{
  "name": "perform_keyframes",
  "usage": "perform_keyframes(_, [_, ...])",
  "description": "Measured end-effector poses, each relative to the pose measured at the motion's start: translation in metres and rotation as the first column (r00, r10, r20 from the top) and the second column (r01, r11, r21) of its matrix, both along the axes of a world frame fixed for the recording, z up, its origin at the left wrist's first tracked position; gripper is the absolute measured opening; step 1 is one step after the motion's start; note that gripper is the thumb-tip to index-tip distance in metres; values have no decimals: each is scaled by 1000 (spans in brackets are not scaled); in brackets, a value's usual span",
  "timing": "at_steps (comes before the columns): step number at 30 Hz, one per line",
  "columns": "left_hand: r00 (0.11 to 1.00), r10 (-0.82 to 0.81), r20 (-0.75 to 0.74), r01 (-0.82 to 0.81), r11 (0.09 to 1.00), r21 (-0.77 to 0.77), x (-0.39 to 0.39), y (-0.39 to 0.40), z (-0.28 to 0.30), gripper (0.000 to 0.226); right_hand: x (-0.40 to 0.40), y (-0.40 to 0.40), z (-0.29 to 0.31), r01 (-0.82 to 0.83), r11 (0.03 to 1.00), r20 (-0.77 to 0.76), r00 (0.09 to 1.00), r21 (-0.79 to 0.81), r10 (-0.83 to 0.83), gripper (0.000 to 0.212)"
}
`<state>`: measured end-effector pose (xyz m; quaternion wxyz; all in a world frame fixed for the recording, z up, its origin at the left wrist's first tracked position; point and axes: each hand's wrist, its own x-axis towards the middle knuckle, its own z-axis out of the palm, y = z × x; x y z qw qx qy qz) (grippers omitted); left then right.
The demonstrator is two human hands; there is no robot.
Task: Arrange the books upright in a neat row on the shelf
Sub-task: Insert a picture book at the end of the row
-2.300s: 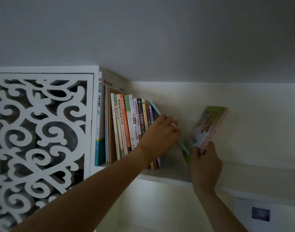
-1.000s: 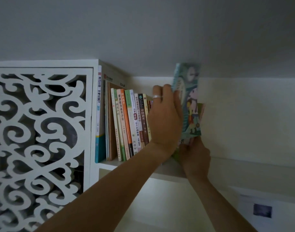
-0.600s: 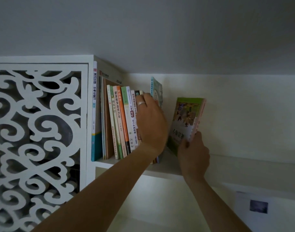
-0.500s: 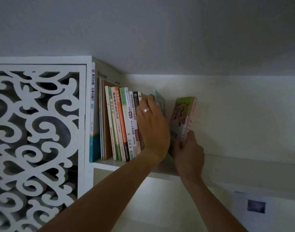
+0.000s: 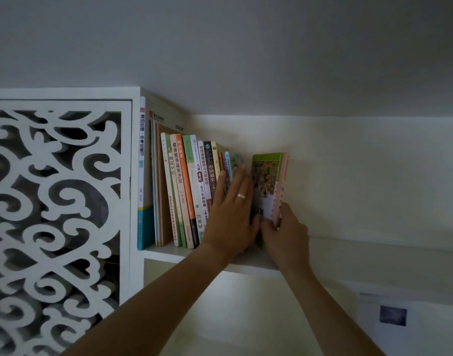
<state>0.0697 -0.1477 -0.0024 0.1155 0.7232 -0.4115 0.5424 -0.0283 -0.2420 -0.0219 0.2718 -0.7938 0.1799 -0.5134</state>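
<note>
Up on the white wall shelf [image 5: 348, 249], my left hand [image 5: 230, 214] lies flat with fingers spread against the right end of the upright row of paperback books [image 5: 192, 191], pressing on the last few spines (a silver ring [image 5: 241, 196] shows on one finger). Just right of that hand, touching it at the thumb, my right hand [image 5: 284, 235] pinches the lower edge of a green-topped, pink-spined picture book [image 5: 269, 186], thumb on the spine side, fingers on the cover. That book stands nearly upright on the shelf, its top apart from the row, its bottom hidden behind my hands. Farther left, the row leans slightly and ends against the white cabinet with a scroll-cut lattice panel [image 5: 58, 214].
</note>
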Motion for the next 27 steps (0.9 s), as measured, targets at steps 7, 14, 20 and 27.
perform_keyframes(7, [990,-45,132,30,993,118,3,13,2,72,-13,-2,8,-267,958,-83,958,101,275,22])
perform_keyframes(14, [988,-47,147,20,983,184,-2,17,-11,48,-14,-12,-2,34,999,75,997,19,-35,32])
perform_keyframes(20, [931,93,354,-230,900,369,-33,7,23,33,-30,-22,0,150,975,173,969,164,-178,29])
perform_keyframes(27, [885,-234,403,270,962,-34,-63,-9,89,13,-40,-22,1,24,932,388,905,362,-174,32])
